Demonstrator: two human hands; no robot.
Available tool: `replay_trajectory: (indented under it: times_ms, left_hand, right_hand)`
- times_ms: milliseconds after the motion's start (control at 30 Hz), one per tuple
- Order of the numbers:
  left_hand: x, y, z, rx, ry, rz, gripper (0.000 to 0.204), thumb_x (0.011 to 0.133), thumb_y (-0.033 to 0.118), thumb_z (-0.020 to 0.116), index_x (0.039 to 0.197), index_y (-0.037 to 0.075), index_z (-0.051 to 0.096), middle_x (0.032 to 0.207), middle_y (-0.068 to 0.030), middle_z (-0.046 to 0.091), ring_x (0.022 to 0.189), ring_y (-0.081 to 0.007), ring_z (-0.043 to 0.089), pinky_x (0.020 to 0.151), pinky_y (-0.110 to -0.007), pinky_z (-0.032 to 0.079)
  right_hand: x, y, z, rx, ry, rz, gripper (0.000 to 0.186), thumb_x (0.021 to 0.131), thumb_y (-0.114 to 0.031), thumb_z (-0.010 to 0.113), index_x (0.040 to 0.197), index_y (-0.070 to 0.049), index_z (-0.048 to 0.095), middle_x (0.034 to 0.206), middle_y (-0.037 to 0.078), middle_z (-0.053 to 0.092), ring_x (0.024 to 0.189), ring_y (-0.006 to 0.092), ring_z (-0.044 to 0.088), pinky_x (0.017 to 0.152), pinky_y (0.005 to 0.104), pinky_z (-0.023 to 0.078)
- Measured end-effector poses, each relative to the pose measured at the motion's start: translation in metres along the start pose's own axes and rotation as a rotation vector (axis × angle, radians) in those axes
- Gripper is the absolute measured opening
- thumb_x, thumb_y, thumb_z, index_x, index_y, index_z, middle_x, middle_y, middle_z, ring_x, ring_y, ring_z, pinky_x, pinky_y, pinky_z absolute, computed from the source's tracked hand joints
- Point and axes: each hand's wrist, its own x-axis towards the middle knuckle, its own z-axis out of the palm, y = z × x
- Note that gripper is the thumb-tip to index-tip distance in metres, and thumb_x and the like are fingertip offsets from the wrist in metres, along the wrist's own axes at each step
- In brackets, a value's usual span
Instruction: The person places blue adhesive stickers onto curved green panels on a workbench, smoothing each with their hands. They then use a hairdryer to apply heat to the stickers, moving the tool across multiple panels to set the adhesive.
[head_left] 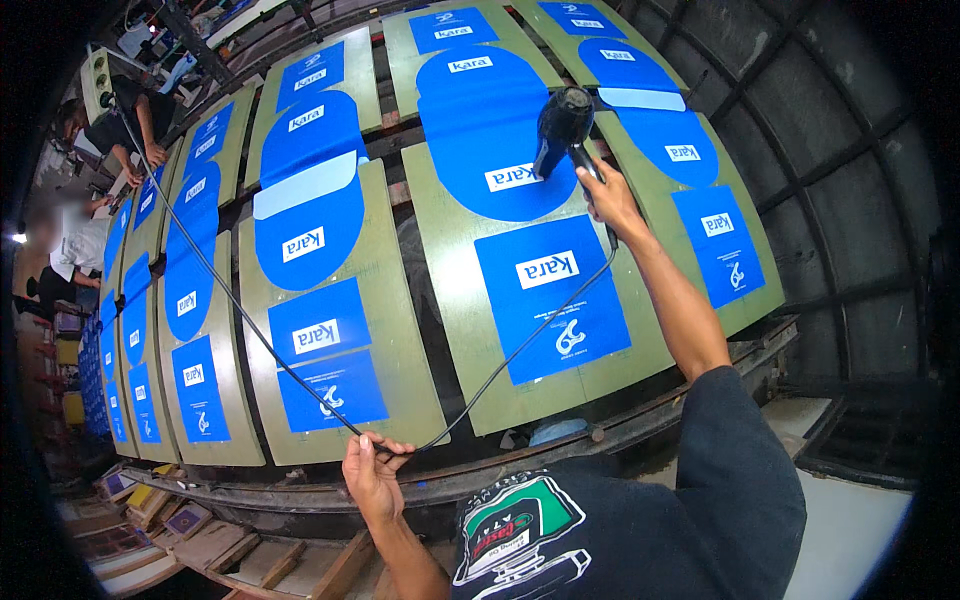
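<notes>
My right hand (612, 200) is closed round the handle of a black hair dryer (564, 122). Its nozzle points down at a blue rounded sheet (465, 120) with a white printed patch, and whether it touches the sheet I cannot tell. Beneath lies a greenish flat board (450, 350), which also bears a blue rectangular sheet (500, 335) closer to me. Near the table's front edge my left hand (375, 482) pinches the dryer's black cord (495, 370). From there the cord runs up and left across the boards toward a power strip (97, 78).
More boards (395, 400) with blue printed sheets stand in rows along a dark frame (500, 465), with gaps between them. Two people (135, 125) are at the far left. Wooden slats (280, 565) lie low at the front left, and dark panelling (820, 150) rises at the right.
</notes>
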Motion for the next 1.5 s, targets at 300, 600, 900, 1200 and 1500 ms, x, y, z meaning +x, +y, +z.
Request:
replay_trajectory:
  times_ms: [300,600,900,1200,1500]
  left_hand:
    - [-0.002,-0.002,-0.007,-0.013,0.04,0.011,0.02,0.101,0.023,0.047,0.098,0.004,0.052,0.078,-0.0118,0.062,0.076,-0.0243,0.069,0.066,-0.035,0.061]
    - [-0.009,-0.007,-0.018,-0.017,-0.054,-0.041,0.024,0.101,0.028,0.047,0.099,0.005,0.054,0.085,-0.0101,0.064,0.084,-0.0248,0.068,0.075,-0.038,0.058]
    - [-0.029,0.011,-0.025,0.048,-0.042,0.003,0.022,0.101,0.025,0.047,0.099,0.005,0.055,0.081,-0.0081,0.065,0.076,-0.0219,0.069,0.066,-0.032,0.056]
    - [-0.038,-0.003,-0.021,0.122,-0.002,0.009,0.024,0.098,0.024,0.053,0.095,0.0,0.056,0.071,-0.0109,0.063,0.065,-0.0227,0.067,0.06,-0.032,0.058]
    - [-0.025,0.0,-0.009,0.118,-0.074,0.053,0.021,0.099,0.023,0.052,0.094,0.003,0.054,0.071,-0.0094,0.061,0.059,-0.0212,0.065,0.055,-0.031,0.055]
  right_hand:
    - [0.048,0.018,0.018,-0.284,0.135,-0.142,0.056,0.089,-0.041,0.063,0.134,-0.009,0.054,0.079,0.01,0.062,0.06,0.0165,0.055,0.056,0.0338,0.043]
    - [-0.013,0.028,-0.007,-0.068,0.061,-0.108,0.048,0.095,-0.038,0.056,0.135,-0.012,0.051,0.058,-0.003,0.043,0.041,0.0066,0.042,0.034,0.0243,0.031]
    - [-0.098,0.02,-0.017,0.145,0.111,-0.07,0.043,0.096,-0.039,0.055,0.129,-0.012,0.053,0.058,-0.004,0.043,0.041,0.0059,0.042,0.035,0.0226,0.029]
    - [-0.186,-0.004,-0.012,0.061,-0.016,0.048,0.053,0.094,-0.033,0.06,0.139,-0.008,0.048,0.068,-0.002,0.052,0.05,0.0068,0.046,0.043,0.0233,0.038]
    - [-0.19,0.004,0.023,0.174,-0.12,-0.047,0.052,0.092,-0.026,0.062,0.138,-0.006,0.049,0.066,-0.001,0.052,0.053,0.0078,0.049,0.045,0.025,0.04]
